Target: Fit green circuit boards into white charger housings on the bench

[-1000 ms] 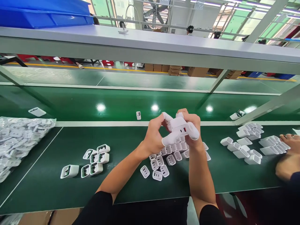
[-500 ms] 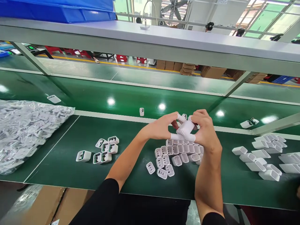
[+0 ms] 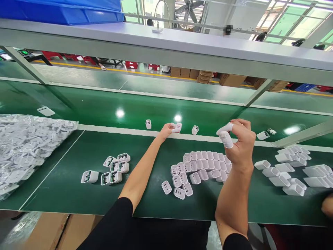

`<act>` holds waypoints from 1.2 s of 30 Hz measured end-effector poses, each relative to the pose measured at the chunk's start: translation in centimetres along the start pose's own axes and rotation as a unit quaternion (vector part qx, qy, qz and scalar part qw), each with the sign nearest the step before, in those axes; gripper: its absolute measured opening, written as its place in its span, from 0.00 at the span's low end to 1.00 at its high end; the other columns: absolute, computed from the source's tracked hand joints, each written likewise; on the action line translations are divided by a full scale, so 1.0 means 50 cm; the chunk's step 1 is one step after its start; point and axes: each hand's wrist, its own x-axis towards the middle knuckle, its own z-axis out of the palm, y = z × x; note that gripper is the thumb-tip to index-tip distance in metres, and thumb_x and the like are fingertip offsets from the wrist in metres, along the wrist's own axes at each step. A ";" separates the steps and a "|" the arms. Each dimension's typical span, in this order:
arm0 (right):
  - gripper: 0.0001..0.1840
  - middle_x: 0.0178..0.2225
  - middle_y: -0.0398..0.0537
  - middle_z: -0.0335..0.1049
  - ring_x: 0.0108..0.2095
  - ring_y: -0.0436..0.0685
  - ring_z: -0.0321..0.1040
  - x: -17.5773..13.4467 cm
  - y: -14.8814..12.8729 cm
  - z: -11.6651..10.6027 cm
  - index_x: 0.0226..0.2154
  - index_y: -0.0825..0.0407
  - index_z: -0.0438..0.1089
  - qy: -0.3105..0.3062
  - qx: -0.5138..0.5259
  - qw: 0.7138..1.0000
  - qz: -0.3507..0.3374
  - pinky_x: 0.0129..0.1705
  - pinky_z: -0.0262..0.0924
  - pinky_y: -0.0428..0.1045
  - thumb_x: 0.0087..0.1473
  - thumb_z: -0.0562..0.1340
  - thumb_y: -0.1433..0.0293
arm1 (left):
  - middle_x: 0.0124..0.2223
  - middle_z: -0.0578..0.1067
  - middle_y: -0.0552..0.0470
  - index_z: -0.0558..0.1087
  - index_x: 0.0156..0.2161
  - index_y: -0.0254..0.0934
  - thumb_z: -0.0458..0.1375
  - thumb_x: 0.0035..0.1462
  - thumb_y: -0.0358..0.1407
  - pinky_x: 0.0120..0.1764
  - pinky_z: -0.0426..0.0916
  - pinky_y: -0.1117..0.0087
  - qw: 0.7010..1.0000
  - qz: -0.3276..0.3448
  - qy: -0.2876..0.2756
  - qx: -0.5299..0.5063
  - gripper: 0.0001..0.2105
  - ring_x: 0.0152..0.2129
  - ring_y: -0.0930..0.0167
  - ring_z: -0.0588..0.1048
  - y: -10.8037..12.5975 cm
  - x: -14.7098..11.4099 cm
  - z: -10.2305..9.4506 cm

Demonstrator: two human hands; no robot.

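Note:
My left hand point(image 3: 166, 131) is closed on a white charger point(image 3: 178, 127) near the pale strip along the worktop. The charger's slotted end faces me. My right hand point(image 3: 240, 140) is raised to the right, well apart from it, thumb and forefinger pressed together in white finger covers point(image 3: 225, 138). No object shows between them. Below the hands, several white chargers with slotted ends point(image 3: 202, 165) stand packed in rows. Between the hands, beyond the strip, stands an open-ended white housing point(image 3: 195, 130). Another such housing point(image 3: 148, 124) is left of my left hand.
Open housings with circuit boards inside point(image 3: 115, 176) form a group at left. A clear bag of white parts point(image 3: 31, 149) lies at far left. White casings point(image 3: 282, 173) lie at right, near part of another person's hand point(image 3: 327, 205). A shelf point(image 3: 166, 41) spans above, holding a blue bin point(image 3: 65, 14).
My hands have parted from around the white charger. It is now in my left hand, which moved left and away from me; my right hand moved right. The view shifted slightly.

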 end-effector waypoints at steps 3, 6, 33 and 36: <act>0.25 0.22 0.39 0.66 0.26 0.56 0.62 0.003 0.000 0.007 0.25 0.45 0.69 -0.004 0.004 1.000 0.012 0.55 0.66 0.63 0.71 0.67 0.51 | 0.36 0.83 0.48 0.76 0.34 0.35 0.85 0.35 0.52 0.51 0.80 0.55 1.000 -0.002 0.015 -0.011 0.31 0.35 0.64 0.84 -0.026 0.004 -0.011; 0.24 0.22 0.39 0.67 0.26 0.56 0.61 0.005 -0.002 0.012 0.25 0.45 0.70 -0.004 0.012 1.000 0.016 0.55 0.67 0.63 0.70 0.68 0.52 | 0.37 0.83 0.48 0.74 0.33 0.36 0.83 0.37 0.55 0.50 0.80 0.57 0.999 -0.001 0.038 -0.007 0.31 0.34 0.67 0.84 -0.037 0.008 -0.013; 0.24 0.21 0.36 0.65 0.25 0.53 0.62 0.011 -0.030 0.029 0.24 0.46 0.67 -0.023 0.022 0.999 0.015 0.58 0.69 0.64 0.67 0.72 0.58 | 0.52 0.71 0.39 0.70 0.42 0.39 0.72 0.58 0.28 0.58 0.73 0.54 0.888 0.115 0.299 0.329 0.14 0.54 0.55 0.73 0.003 -0.019 0.002; 0.19 0.21 0.38 0.67 0.25 0.54 0.64 0.009 -0.033 0.022 0.26 0.45 0.69 -0.023 0.021 0.999 -0.017 0.56 0.69 0.64 0.66 0.73 0.61 | 0.60 0.71 0.37 0.71 0.51 0.40 0.75 0.61 0.36 0.57 0.74 0.58 0.879 0.152 0.329 0.310 0.19 0.61 0.55 0.71 0.082 -0.031 0.033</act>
